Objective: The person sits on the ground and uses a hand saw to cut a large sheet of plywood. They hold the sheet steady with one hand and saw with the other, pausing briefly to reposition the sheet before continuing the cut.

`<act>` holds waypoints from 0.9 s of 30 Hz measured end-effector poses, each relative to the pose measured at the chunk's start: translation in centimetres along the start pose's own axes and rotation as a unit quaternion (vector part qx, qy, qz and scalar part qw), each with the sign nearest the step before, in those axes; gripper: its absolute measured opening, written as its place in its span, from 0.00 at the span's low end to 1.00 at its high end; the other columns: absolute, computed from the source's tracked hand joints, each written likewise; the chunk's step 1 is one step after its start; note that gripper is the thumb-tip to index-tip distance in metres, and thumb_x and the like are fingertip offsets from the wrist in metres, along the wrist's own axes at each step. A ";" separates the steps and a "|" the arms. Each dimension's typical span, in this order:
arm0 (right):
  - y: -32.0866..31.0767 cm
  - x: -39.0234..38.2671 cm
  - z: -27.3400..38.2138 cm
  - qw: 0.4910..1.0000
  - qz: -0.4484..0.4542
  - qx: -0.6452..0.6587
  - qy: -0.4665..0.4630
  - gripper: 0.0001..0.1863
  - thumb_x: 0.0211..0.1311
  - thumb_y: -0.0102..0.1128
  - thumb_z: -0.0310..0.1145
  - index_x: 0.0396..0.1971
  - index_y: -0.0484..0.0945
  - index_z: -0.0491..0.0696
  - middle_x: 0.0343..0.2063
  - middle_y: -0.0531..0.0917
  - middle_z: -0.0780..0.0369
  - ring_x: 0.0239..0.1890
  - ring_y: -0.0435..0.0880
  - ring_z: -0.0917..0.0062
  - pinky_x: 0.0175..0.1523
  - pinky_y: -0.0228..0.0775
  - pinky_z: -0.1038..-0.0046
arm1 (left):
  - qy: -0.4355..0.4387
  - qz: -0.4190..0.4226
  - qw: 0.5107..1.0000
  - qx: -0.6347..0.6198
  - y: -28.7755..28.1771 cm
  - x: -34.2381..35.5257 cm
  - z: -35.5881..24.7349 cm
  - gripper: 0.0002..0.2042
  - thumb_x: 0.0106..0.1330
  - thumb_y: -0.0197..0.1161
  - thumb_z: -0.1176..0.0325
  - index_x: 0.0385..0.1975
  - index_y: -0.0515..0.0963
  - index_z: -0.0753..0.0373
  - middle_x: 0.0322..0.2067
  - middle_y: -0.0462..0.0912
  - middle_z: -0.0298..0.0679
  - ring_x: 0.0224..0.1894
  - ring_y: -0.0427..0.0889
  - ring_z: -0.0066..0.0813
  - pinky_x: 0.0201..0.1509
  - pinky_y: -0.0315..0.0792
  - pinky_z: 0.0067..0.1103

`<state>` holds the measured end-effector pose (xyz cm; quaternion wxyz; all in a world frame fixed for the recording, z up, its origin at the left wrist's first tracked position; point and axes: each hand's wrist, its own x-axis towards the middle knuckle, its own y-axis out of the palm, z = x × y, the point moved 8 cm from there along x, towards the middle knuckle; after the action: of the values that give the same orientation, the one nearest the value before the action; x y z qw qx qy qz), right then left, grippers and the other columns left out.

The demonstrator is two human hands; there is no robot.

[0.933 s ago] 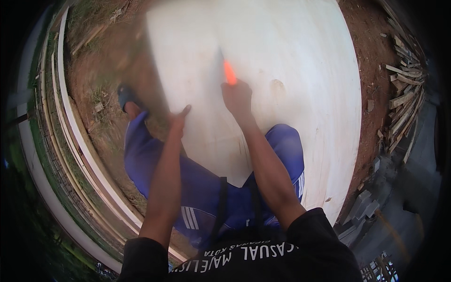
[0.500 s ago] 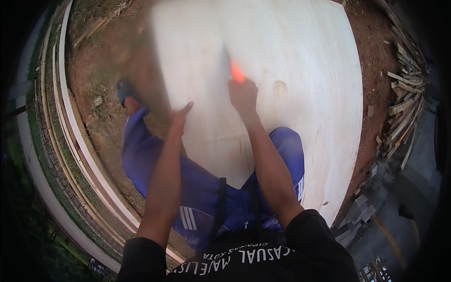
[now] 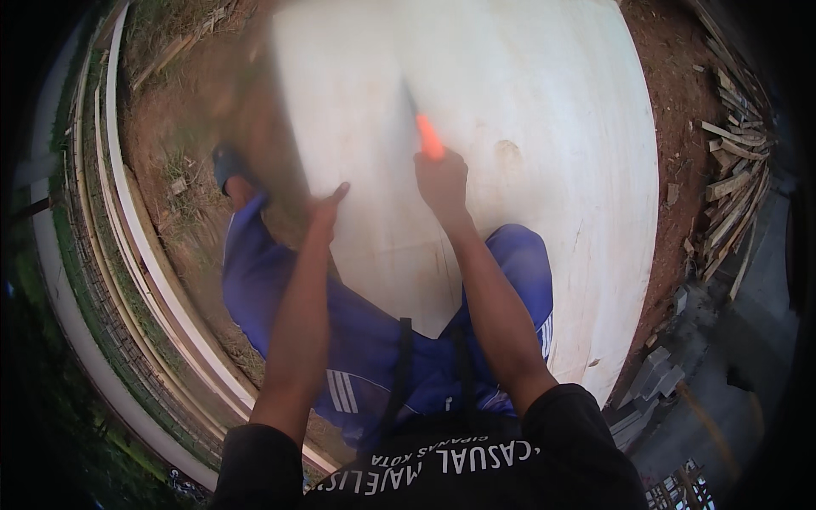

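Observation:
A pale plywood sheet (image 3: 561, 144) fills the middle of the head view, with my bent right knee resting over it. My right hand (image 3: 440, 178) is closed round the orange handle of a bladed tool (image 3: 429, 136), whose thin dark blade points forward across the sheet. The blade is blurred, so I cannot tell its exact kind. My left hand (image 3: 327, 204) grips the sheet's left edge, thumb on top and fingers hidden beneath.
Reddish soil with dry grass (image 3: 178, 127) lies left of the sheet, under my sandalled left foot (image 3: 229, 174). Long timber battens (image 3: 119, 136) run along the far left. Scrap wood (image 3: 735, 187) is piled at the right, near grey blocks (image 3: 654, 374) on dark paving.
My right hand and the tool have shifted to the right since the first frame, and slightly back toward me over the last half second. My left hand has barely moved.

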<state>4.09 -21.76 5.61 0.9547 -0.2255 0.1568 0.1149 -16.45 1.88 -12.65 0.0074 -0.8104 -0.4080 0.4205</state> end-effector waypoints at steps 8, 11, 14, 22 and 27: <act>-9.1 -17.8 -2.1 0.998 -0.020 0.057 -0.011 0.08 0.60 0.60 0.24 0.23 0.73 0.39 0.15 0.74 0.64 0.20 0.68 0.85 0.27 0.64 0.70 | 0.002 -0.007 1.000 0.004 -1.2 -0.9 -0.6 0.31 0.58 0.81 0.61 0.55 0.78 0.75 0.49 0.86 0.52 0.49 0.86 0.42 0.55 0.78 0.35; -4.9 -10.4 -3.8 1.000 0.010 0.027 0.006 0.10 0.59 0.60 0.24 0.21 0.71 0.39 0.15 0.71 0.65 0.20 0.67 0.85 0.27 0.63 0.70 | -0.012 0.002 1.000 0.008 -1.0 -1.5 0.1 0.30 0.58 0.80 0.61 0.55 0.78 0.75 0.49 0.86 0.52 0.49 0.86 0.42 0.55 0.78 0.35; 0.4 -0.7 -1.3 1.000 -0.008 -0.003 -0.017 0.14 0.59 0.60 0.28 0.20 0.67 0.40 0.14 0.67 0.64 0.19 0.63 0.82 0.27 0.60 0.68 | -0.002 0.015 1.000 -0.002 -0.4 -0.5 -0.1 0.30 0.59 0.80 0.62 0.55 0.78 0.74 0.49 0.86 0.51 0.49 0.86 0.42 0.55 0.78 0.35; -8.3 -17.2 -3.4 0.998 0.019 0.043 0.036 0.05 0.60 0.59 0.20 0.34 0.81 0.36 0.19 0.76 0.65 0.25 0.74 0.87 0.33 0.69 0.76 | 0.007 0.005 1.000 -0.004 -0.8 0.2 1.3 0.28 0.60 0.79 0.64 0.55 0.78 0.74 0.50 0.86 0.51 0.49 0.86 0.41 0.54 0.78 0.35; -3.2 -5.6 -0.8 1.000 0.004 -0.013 0.011 0.13 0.60 0.58 0.26 0.20 0.67 0.39 0.13 0.69 0.64 0.17 0.65 0.83 0.25 0.60 0.69 | 0.037 -0.017 0.999 0.009 -0.7 -0.1 1.1 0.29 0.59 0.80 0.62 0.55 0.78 0.74 0.50 0.86 0.52 0.49 0.86 0.42 0.54 0.78 0.35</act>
<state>-0.34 -25.81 8.14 0.9493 -0.2388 0.1666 0.1188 -17.71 1.89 -13.07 0.0371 -0.8184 -0.4170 0.3936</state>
